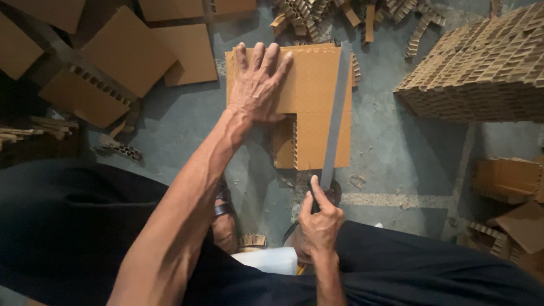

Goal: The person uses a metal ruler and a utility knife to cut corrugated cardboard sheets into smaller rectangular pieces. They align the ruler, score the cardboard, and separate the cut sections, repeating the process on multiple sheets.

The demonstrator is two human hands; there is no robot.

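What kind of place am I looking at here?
Likely a floor-level cardboard-cutting workshop: the left hand pins a honeycomb cardboard board, the right hand grips a long blade, with stacked honeycomb blocks nearby.

Grey concrete floor point(408, 164): L-shaped cardboard panel point(314, 93), loose cardboard sheets point(127, 51), honeycomb block point(481, 68), honeycomb scraps point(317, 14).

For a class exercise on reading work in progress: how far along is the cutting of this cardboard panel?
Done: one corner of the honeycomb cardboard panel is already notched out, and offcut strips lie beyond it. In hand: the left hand presses the panel flat while the right hand holds a long blade laid along its right side. Left: that right-hand strip is not yet separated.
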